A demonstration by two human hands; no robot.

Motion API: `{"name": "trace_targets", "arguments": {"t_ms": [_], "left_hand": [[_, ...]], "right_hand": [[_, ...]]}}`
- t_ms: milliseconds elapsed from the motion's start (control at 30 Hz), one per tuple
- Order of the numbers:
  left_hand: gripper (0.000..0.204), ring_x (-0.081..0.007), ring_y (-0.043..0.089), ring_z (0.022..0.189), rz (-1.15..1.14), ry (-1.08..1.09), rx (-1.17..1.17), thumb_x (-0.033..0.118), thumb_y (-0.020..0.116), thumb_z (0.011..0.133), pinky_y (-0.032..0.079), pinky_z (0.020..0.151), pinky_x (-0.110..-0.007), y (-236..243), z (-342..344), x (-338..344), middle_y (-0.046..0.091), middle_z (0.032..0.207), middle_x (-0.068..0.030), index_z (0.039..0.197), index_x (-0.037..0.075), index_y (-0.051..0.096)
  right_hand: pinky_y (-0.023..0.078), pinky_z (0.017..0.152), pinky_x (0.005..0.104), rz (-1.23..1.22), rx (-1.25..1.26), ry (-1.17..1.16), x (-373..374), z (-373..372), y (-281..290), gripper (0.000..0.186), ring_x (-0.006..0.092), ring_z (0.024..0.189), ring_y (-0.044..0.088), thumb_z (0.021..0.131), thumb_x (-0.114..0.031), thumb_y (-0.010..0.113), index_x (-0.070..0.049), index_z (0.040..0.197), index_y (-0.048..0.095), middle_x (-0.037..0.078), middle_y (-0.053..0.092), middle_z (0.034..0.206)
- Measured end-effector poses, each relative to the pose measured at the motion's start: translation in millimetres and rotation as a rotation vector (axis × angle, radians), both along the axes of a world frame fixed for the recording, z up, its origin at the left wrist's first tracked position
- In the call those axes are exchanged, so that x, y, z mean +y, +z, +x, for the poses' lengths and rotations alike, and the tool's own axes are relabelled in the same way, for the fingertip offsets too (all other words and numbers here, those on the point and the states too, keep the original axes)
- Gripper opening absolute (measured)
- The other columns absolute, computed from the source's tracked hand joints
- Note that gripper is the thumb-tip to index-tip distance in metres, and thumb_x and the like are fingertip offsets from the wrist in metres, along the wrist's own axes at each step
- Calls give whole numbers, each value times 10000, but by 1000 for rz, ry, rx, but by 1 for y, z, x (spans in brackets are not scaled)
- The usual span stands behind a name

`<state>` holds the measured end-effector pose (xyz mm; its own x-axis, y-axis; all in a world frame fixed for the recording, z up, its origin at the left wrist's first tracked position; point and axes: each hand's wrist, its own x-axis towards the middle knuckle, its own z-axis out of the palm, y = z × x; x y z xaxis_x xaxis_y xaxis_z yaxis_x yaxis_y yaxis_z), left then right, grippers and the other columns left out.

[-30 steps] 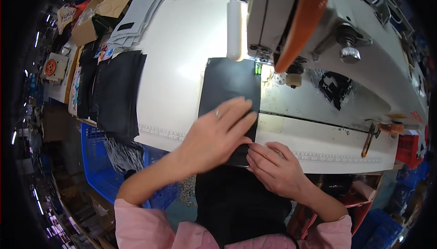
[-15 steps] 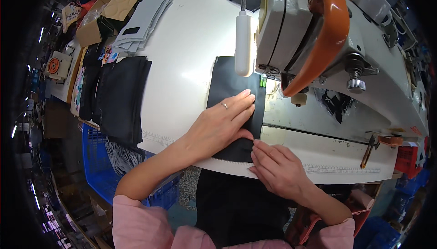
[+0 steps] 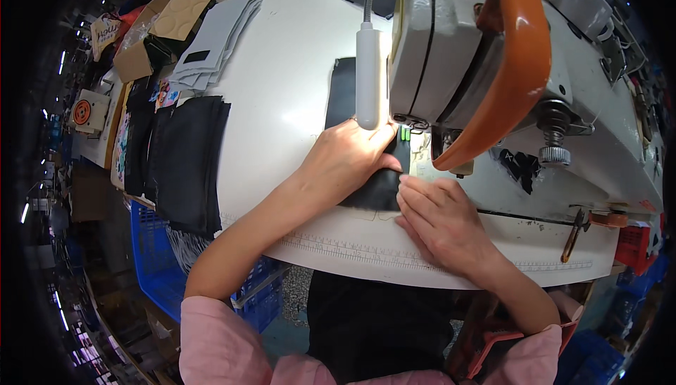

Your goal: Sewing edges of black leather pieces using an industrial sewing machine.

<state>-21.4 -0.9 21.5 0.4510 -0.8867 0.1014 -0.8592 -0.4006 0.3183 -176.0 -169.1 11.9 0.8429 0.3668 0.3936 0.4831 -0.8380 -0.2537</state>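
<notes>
A black fabric piece [image 3: 341,86] lies lengthwise under the white lamp [image 3: 370,79], at the needle area of a sewing machine [image 3: 415,47] with an orange handle [image 3: 521,68]. My left hand [image 3: 341,156] rests on the piece, thumb apart, its fingertips partly hidden behind the lamp. My right hand [image 3: 440,226] has its fingers together on the piece's near right edge, just below my left thumb; whatever its thumb grips underneath is hidden. Small green markers [image 3: 405,133] sit beside the needle area.
Stacked black fabric [image 3: 183,160] and pale sheets [image 3: 211,47] lie at the left of the white table [image 3: 274,75], with a cardboard box [image 3: 130,65] behind. A blue basket [image 3: 151,258] stands below. Snips [image 3: 574,237] lie at the right, near a red crate [image 3: 630,244].
Both hands and the black piece have moved away from me, farther under the lamp and machine head. My left fingertips are now partly behind the lamp.
</notes>
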Motion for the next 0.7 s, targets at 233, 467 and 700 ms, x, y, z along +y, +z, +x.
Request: {"name": "trace_targets", "arguments": {"t_ms": [233, 467, 700], "left_hand": [[192, -234, 655, 843, 22, 109, 220, 177, 700, 928, 537, 697, -312, 3, 18, -10, 696, 1118, -100, 966, -6, 655], [135, -240, 681, 961, -339, -150, -47, 88, 689, 914, 559, 756, -302, -7, -28, 18, 691, 1129, -101, 999, -17, 691], [217, -249, 667, 1140, -325, -160, -224, 22, 677, 891, 576, 857, -303, -15, -37, 22, 673, 1199, -98, 1100, -25, 711]], "right_hand": [[433, 972, 343, -103, -36, -57, -12, 13, -4, 277, 224, 1149, 631, 933, -80, 643, 0, 1196, 680, 76, 659, 1277], [416, 985, 355, 49, 73, -78, -22, 5, -12, 323, 213, 1157, 601, 921, -65, 630, -23, 1238, 673, 56, 651, 1289], [399, 1012, 377, 57, -17, -78, -14, 8, -16, 342, 222, 1113, 541, 881, -59, 635, -1, 1217, 664, 71, 639, 1286]]}}
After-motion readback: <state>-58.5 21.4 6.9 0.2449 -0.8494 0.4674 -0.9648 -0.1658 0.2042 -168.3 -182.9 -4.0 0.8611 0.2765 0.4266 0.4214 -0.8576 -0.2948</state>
